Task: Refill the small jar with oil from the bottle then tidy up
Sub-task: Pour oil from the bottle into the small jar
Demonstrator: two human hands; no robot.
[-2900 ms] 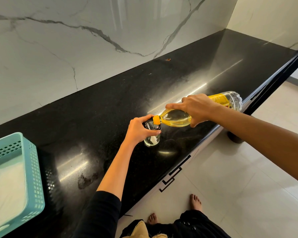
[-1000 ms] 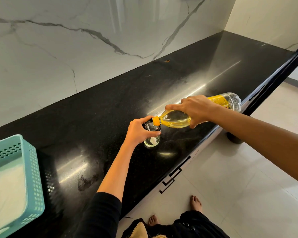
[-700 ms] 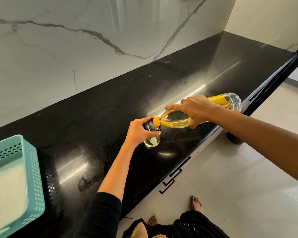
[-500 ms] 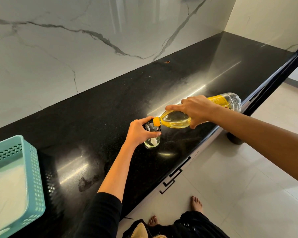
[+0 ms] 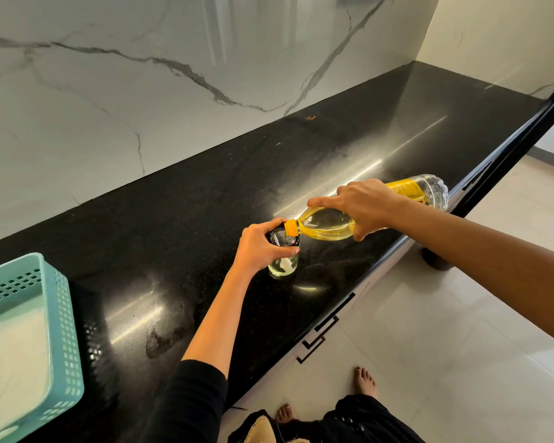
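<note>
the job looks to be at the pouring step. the left hand (image 5: 259,247) has its grip wrapped round the small jar (image 5: 283,266), which stands on the black tabletop (image 5: 205,193) near the front edge. the right hand (image 5: 365,206) has its grip round the oil bottle (image 5: 327,223), tipped almost flat with its orange neck at the jar's mouth. only a little oil sits low in the jar, so most of the filling is left. the tidying, maybe into the teal basket (image 5: 68,314), is not yet begun.

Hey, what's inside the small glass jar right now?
A shallow layer of pale yellow oil sits at the bottom of the small jar. The left hand wraps its middle, hiding the exact level.
</note>
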